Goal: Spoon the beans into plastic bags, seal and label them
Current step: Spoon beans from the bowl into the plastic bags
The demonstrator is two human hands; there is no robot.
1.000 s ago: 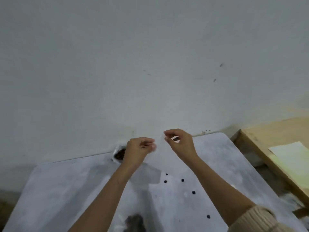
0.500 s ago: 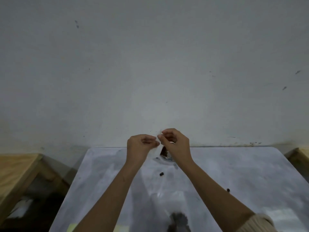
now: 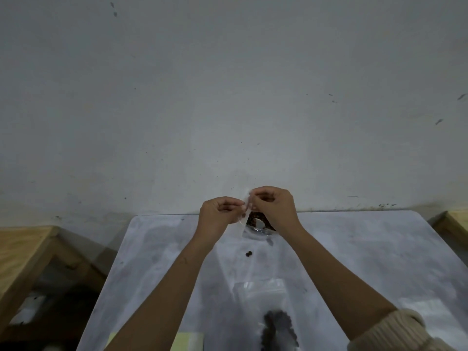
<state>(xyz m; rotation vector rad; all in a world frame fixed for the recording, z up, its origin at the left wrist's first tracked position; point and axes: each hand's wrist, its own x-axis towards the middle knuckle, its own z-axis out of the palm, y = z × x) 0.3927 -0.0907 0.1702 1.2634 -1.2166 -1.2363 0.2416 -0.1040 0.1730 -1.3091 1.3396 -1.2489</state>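
My left hand and my right hand are raised side by side above the far edge of the white table. Both pinch the top of a small clear plastic bag that hangs between them, thin and hard to see. Behind the bag a bowl of dark beans shows partly under my right hand. A filled clear bag with dark beans lies near the table's front edge. One loose bean lies on the table.
Yellow sticky notes lie at the table's front edge. Wooden benches stand at the left and far right. A grey wall rises right behind the table. More clear plastic lies at the right front.
The view has swung left, so the table sits centred. My hands have come closer together and now meet on the bag's top.
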